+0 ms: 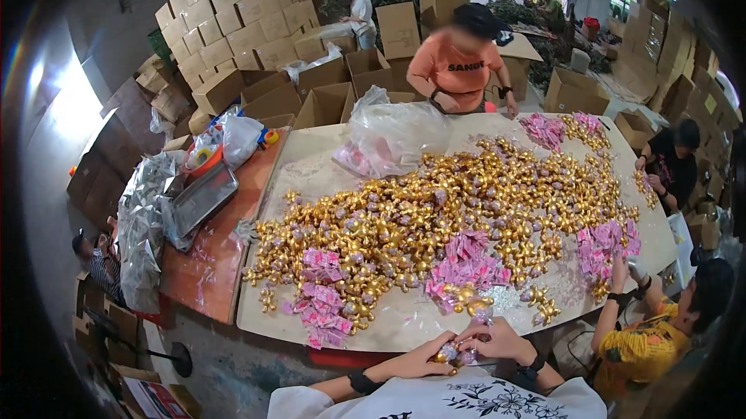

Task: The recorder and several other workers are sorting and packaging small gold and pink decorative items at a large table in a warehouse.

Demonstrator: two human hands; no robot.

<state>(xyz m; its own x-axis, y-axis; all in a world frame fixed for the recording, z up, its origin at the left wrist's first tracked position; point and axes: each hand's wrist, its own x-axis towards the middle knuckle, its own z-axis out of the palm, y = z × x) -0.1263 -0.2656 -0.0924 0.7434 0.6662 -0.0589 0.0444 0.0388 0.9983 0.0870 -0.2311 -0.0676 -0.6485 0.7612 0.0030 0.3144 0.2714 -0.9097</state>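
Note:
At the table's near edge my two hands meet in front of my body. My left hand (426, 355) is closed around a small shiny gold figurine (447, 354) with a clear purplish ball part. Against it, my right hand (501, 340) has its fingers bent over the same figurine. Just beyond my fingers is another gold figurine (479, 309); whether my right hand touches it, I cannot tell. Pink printed packets (466, 264) lie in a heap ahead of my hands. A second heap of pink packets (322, 295) lies to the left.
A large pile of gold figurines (404, 209) spreads over the pale table (272, 333). Clear plastic bags (396, 135) sit at its far side. People work at the far side and right; one in yellow (645, 341) is close. A metal tray (203, 198) lies on the red-brown side table (206, 271).

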